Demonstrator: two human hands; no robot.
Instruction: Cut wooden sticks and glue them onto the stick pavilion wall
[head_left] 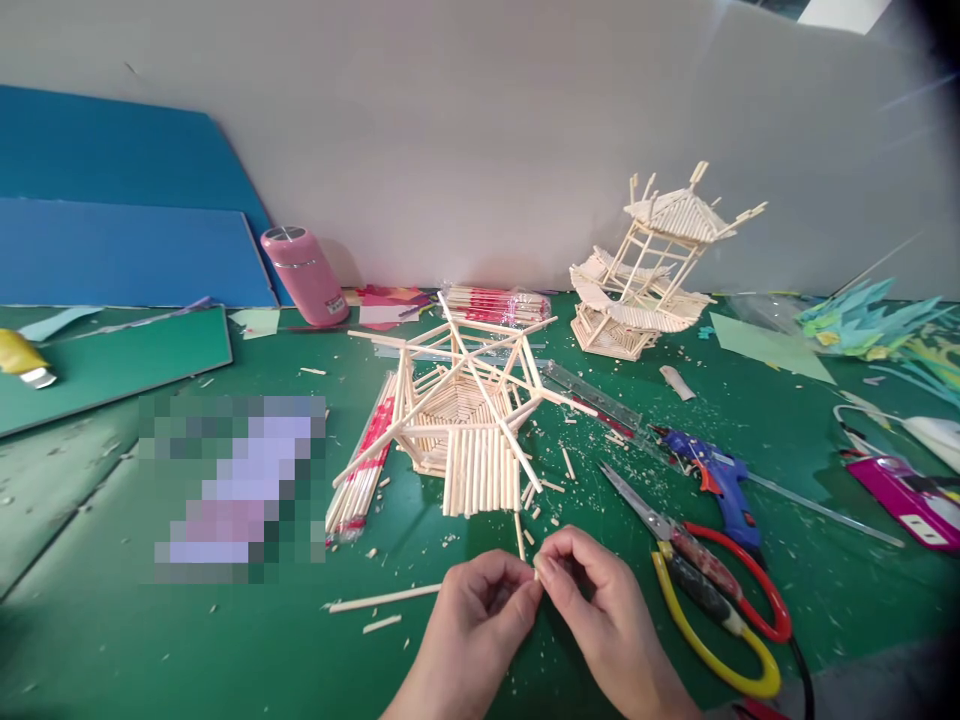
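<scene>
Green mat (112, 600); my left hand (480, 610) and right hand (592, 600) pinch a short stick (535, 572) together, steadying it beside the stick frame (465, 420).

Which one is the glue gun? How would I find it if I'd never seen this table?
Start at the green table and go to the right of the unfinished stick model in the middle. Just past the red and yellow handled scissors lies the glue gun. It is the only bright blue, pistol-shaped thing there, with an orange trigger and a black cord trailing towards the near edge.
</scene>
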